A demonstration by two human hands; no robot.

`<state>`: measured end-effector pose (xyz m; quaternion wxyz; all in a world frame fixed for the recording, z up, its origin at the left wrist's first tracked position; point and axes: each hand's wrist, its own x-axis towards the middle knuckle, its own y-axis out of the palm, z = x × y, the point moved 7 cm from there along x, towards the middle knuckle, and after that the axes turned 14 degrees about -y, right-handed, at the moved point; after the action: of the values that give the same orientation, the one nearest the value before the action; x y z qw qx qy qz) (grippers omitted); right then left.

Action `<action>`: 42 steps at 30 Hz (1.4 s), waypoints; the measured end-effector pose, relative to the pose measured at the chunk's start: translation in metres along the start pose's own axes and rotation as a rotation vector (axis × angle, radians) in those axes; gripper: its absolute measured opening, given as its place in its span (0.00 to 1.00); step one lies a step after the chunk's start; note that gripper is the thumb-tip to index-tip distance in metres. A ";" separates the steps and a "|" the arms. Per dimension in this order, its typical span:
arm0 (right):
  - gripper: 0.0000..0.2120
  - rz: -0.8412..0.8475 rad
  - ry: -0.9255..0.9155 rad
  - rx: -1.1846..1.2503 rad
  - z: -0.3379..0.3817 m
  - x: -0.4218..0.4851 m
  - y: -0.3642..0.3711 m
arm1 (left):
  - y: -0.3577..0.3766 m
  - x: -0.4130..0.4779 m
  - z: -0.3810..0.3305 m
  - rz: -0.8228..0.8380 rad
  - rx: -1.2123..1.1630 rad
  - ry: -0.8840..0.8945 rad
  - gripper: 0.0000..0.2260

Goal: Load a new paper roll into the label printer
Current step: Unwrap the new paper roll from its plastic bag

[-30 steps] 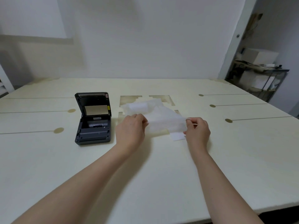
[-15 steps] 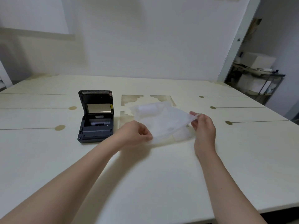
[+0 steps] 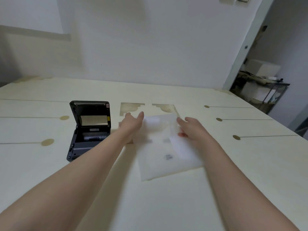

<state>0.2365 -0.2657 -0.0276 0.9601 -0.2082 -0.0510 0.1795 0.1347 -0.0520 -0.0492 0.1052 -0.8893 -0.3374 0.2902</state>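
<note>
My left hand (image 3: 131, 123) reached open-fingered at the paper roll (image 3: 152, 121); my right hand (image 3: 191, 129) pinched the plastic bag (image 3: 166, 157) beside the open printer (image 3: 90, 129).

Both forearms are bare right down to the bottom edge of view, no sleeve showing on either; the left hand (image 3: 132, 122) and right hand (image 3: 193, 129) are ungloved, their outlines slightly blurred

The printer (image 3: 89, 130) is set on the worktop (image 3: 166, 197) with its lid raised. Just right of it a bag (image 3: 166, 155) is laid flat, with the roll (image 3: 152, 121) at its far end.
</note>
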 end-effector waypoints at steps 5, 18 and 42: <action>0.22 0.049 0.029 -0.103 0.004 0.006 0.021 | -0.002 -0.005 -0.011 -0.083 -0.173 0.121 0.18; 0.11 -0.184 -0.224 0.165 0.056 0.001 0.006 | -0.029 -0.050 -0.055 -0.162 -0.359 0.429 0.15; 0.15 -0.084 -0.169 -0.186 0.034 -0.010 0.026 | -0.024 -0.040 -0.022 -0.174 -0.218 0.290 0.22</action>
<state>0.2133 -0.2344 -0.0077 0.9357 -0.2781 -0.1567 0.1505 0.1104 -0.0602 -0.0044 0.0805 -0.8953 -0.4238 0.1109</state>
